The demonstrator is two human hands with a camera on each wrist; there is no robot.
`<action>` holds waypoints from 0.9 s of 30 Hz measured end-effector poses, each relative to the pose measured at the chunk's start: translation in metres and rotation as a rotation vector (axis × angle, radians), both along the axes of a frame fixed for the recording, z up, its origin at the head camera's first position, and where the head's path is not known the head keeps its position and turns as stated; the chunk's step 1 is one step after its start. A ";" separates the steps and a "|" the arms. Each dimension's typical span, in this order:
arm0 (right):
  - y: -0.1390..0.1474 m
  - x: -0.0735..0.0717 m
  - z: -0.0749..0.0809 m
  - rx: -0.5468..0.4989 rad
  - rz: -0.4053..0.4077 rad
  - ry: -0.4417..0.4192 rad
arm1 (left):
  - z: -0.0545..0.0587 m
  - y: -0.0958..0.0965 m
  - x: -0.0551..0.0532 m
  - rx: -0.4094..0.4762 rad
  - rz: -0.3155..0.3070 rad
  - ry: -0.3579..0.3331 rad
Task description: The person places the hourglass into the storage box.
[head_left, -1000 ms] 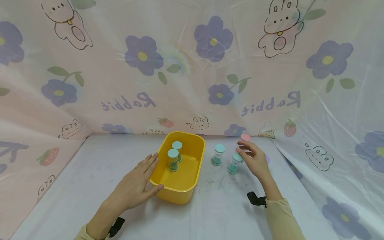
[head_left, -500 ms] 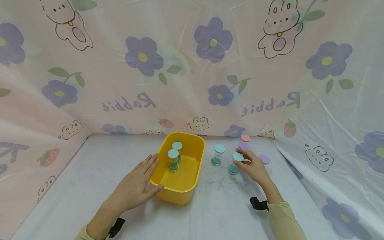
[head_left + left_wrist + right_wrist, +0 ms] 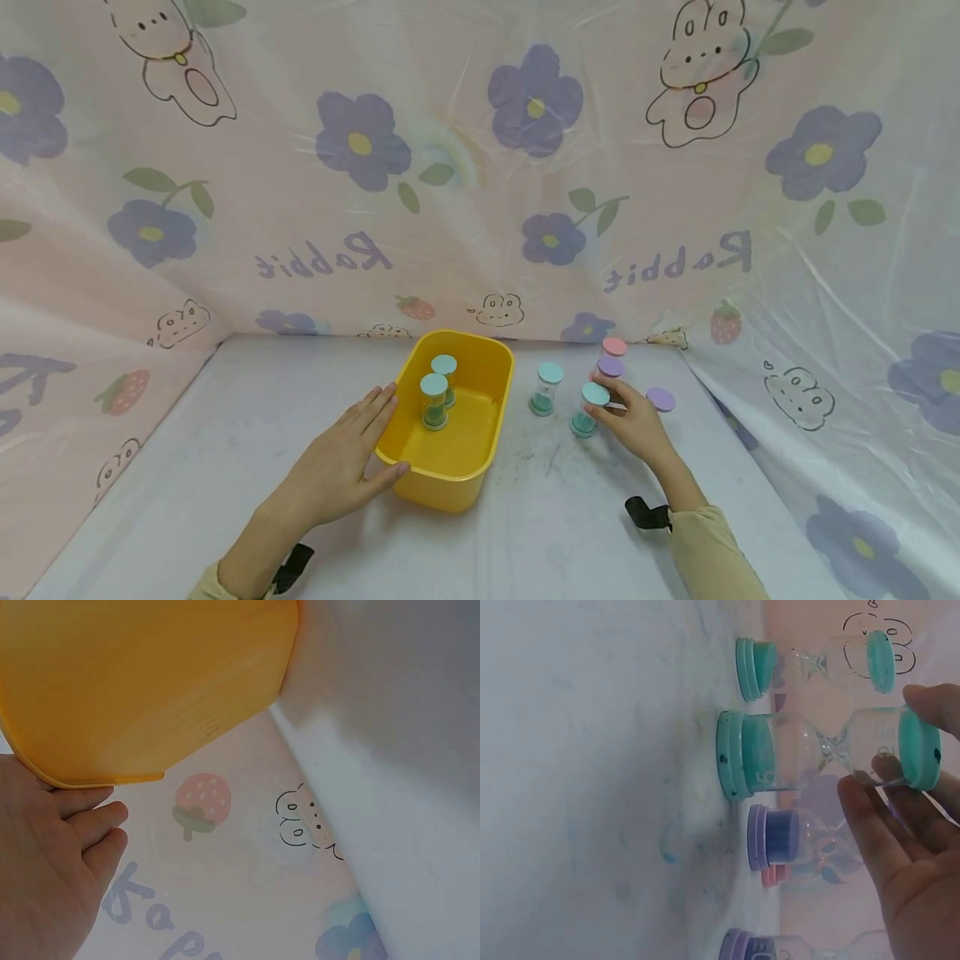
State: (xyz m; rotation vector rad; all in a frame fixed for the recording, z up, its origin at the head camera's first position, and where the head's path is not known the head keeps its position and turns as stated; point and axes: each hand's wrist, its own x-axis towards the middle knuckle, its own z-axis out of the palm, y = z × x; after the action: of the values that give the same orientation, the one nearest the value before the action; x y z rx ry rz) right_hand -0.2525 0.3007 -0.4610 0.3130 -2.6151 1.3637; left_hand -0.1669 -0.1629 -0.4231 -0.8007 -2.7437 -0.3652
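Note:
A yellow bin point(image 3: 442, 492) stands mid-table, with two green-capped hourglasses upright in it, the nearer hourglass point(image 3: 433, 404) in front of the farther one point(image 3: 448, 367). My left hand point(image 3: 333, 462) rests against the bin's left wall and near rim, its fingers straight. To the right of the bin, my right hand point(image 3: 633, 421) pinches the top of a green sand hourglass point(image 3: 791, 754) between thumb and fingers. That hourglass stands upright, its base on the table. Beside it, a little farther back, another green hourglass point(image 3: 547, 387) stands free.
Behind my right hand are a purple hourglass point(image 3: 611, 367) and a pink hourglass point(image 3: 614, 347). Another purple-capped hourglass point(image 3: 661, 400) stands to the hand's right. A patterned curtain point(image 3: 480, 208) encloses the back and sides of the white table point(image 3: 285, 392).
My right hand has come down and a little nearer to the green hourglass, and its fingers have closed around the top. The left hand and the bin have stayed in place.

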 end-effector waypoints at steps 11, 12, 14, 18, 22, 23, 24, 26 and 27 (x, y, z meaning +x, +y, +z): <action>-0.008 0.013 0.015 -0.026 -0.003 0.008 | 0.002 0.000 0.001 0.000 -0.005 0.008; -0.011 0.017 0.021 -0.026 -0.002 0.013 | 0.002 0.000 0.001 0.001 -0.006 0.009; -0.018 0.025 0.034 -0.021 -0.003 0.019 | 0.001 0.000 0.001 0.004 -0.007 0.012; -0.024 0.032 0.044 -0.020 -0.012 0.037 | 0.000 0.000 0.000 0.014 -0.014 0.021; -0.022 0.027 0.037 -0.031 -0.021 0.075 | 0.000 0.000 0.000 0.017 -0.016 0.025; -0.021 0.024 0.034 -0.036 -0.019 0.085 | -0.001 0.000 0.000 0.017 -0.017 0.026; -0.020 0.021 0.031 -0.042 -0.017 0.095 | -0.001 0.000 0.000 0.014 -0.015 0.025; -0.018 0.017 0.027 -0.065 -0.009 0.105 | -0.001 0.000 0.000 0.011 -0.013 0.023; -0.017 0.016 0.026 -0.082 -0.001 0.105 | -0.001 0.000 0.000 0.009 -0.011 0.021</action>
State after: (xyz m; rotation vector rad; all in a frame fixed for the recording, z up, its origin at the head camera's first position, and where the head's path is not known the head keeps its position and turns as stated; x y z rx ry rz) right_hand -0.2368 0.2834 -0.4349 0.3605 -2.4675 1.4094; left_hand -0.1667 -0.1629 -0.4239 -0.8126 -2.7174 -0.3690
